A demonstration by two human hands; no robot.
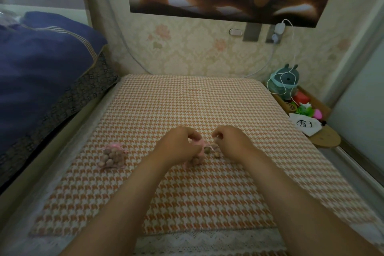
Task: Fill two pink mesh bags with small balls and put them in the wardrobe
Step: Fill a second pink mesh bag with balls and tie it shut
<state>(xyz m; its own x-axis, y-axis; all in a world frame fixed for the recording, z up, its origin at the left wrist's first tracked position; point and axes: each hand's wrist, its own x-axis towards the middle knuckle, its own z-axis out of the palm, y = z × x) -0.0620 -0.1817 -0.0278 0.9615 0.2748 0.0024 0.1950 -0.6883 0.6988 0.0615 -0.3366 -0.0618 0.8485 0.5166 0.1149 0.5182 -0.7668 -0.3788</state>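
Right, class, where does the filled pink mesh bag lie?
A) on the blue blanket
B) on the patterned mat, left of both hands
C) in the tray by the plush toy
B: the filled pink bag lies on the patterned mat, left of the left hand, which grips the second bag.
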